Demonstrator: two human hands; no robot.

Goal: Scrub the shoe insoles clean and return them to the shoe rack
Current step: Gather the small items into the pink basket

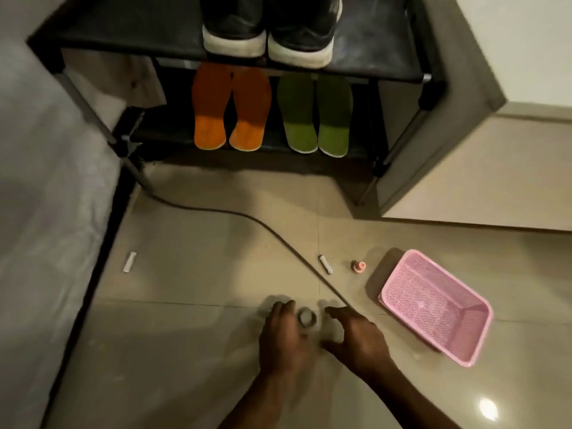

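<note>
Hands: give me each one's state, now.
Left hand: touching the small ring; grip cannot be told.
Right hand: open, holding nothing.

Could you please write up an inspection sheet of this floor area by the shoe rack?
Surface: glossy tiled floor.
Job's things: orange insoles and green insoles lean on the shoe rack lower shelf.
Clutter: pink basket, two small white tubes, a small pink cap, a grey ring.
Grips: left hand and right hand either side of the ring; hold unclear.
Cables: dark cable crosses the floor.
Surroundings: black shoes on top shelf.
</note>
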